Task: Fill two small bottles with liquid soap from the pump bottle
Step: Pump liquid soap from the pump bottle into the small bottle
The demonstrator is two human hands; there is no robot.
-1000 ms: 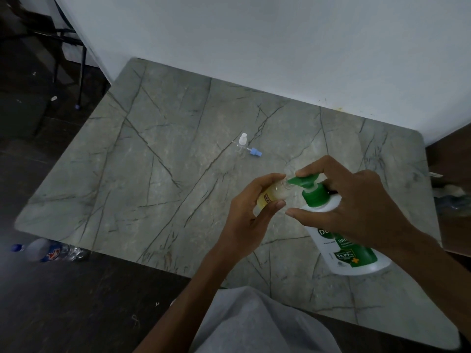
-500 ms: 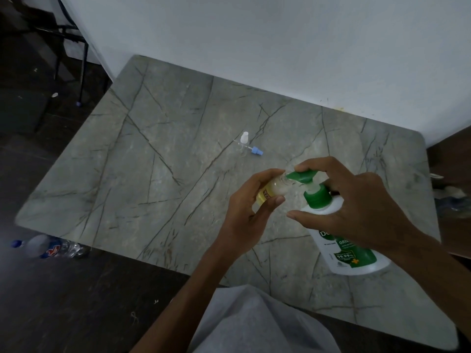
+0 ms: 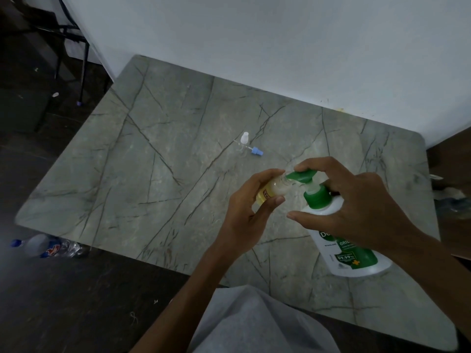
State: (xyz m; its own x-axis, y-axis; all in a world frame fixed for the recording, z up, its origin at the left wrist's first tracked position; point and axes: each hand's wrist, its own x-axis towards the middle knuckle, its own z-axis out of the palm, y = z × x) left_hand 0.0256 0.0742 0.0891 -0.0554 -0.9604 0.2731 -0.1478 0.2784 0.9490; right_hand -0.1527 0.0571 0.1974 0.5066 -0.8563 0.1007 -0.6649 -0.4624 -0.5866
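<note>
A white pump bottle (image 3: 356, 256) with a green label and green pump head (image 3: 302, 176) stands on the marble-patterned table (image 3: 158, 161) at the right. My right hand (image 3: 356, 207) rests over the pump, its fingers curled on top of the pump head. My left hand (image 3: 244, 215) grips a small clear bottle (image 3: 274, 191) holding yellowish liquid, tilted with its mouth at the pump's nozzle. Farther back on the table lie a small white cap (image 3: 244, 137) and a small blue cap (image 3: 255, 151) with thin clear tubes.
A white wall (image 3: 254, 42) runs along the table's far edge. A plastic water bottle (image 3: 48, 247) lies on the dark floor at the left. Dark chair legs (image 3: 84, 67) stand at the upper left. Grey cloth (image 3: 254, 324) covers my lap below.
The pump head has risen a little under my right hand. My left hand keeps the small bottle at the nozzle. The view has shifted slightly.
</note>
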